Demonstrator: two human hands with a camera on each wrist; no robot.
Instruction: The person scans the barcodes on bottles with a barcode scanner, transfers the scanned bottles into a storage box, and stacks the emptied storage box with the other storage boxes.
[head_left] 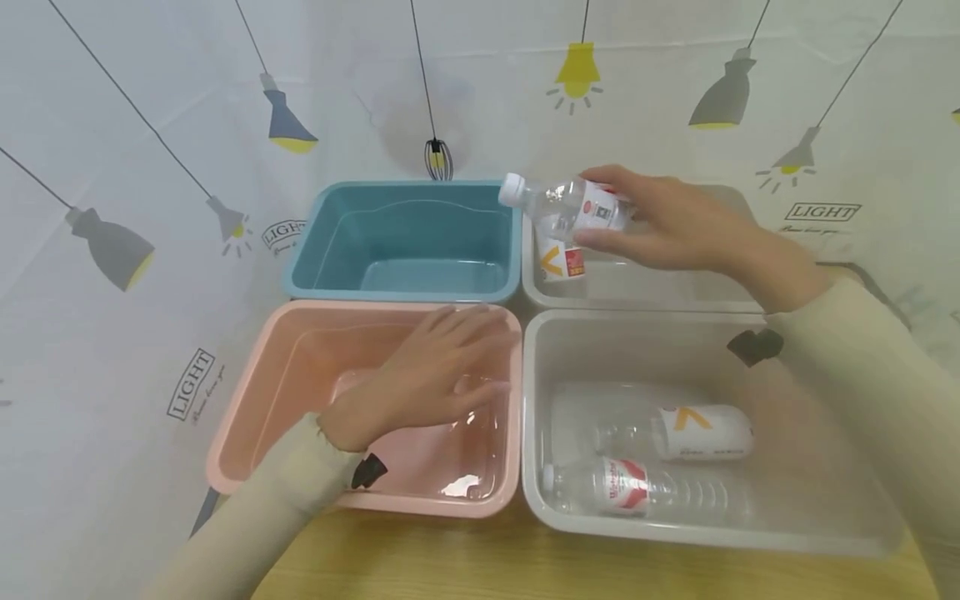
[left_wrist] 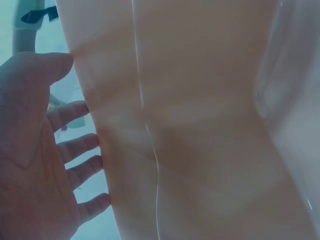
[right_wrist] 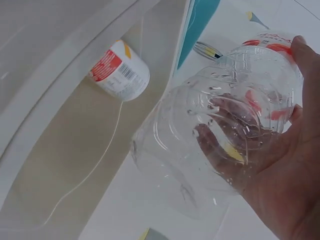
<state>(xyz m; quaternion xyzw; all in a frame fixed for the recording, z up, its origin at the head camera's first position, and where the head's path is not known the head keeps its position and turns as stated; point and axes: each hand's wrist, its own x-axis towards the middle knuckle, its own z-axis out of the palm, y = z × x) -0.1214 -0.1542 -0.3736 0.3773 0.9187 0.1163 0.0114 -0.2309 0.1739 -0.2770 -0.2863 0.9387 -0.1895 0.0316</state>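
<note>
My right hand (head_left: 678,221) grips a clear plastic bottle (head_left: 558,198) with a white cap and a red and white label. It holds the bottle tilted above the far right grey bin (head_left: 720,290), cap pointing left. Another bottle (head_left: 553,265), its white label marked orange and red, lies in that bin, partly hidden behind the held one. Over the pink bin (head_left: 251,417), my left hand (head_left: 423,375) spreads its fingers and holds nothing; the left wrist view shows the palm (left_wrist: 27,145) with fingers apart.
The near right grey bin (head_left: 637,329) holds a bottle with a white label (head_left: 708,433) and a clear bottle with a red label (head_left: 626,487). A blue bin (head_left: 405,225) stands at the back left. All four sit close together on a wooden table (head_left: 465,558) before a lamp-patterned cloth (head_left: 495,100).
</note>
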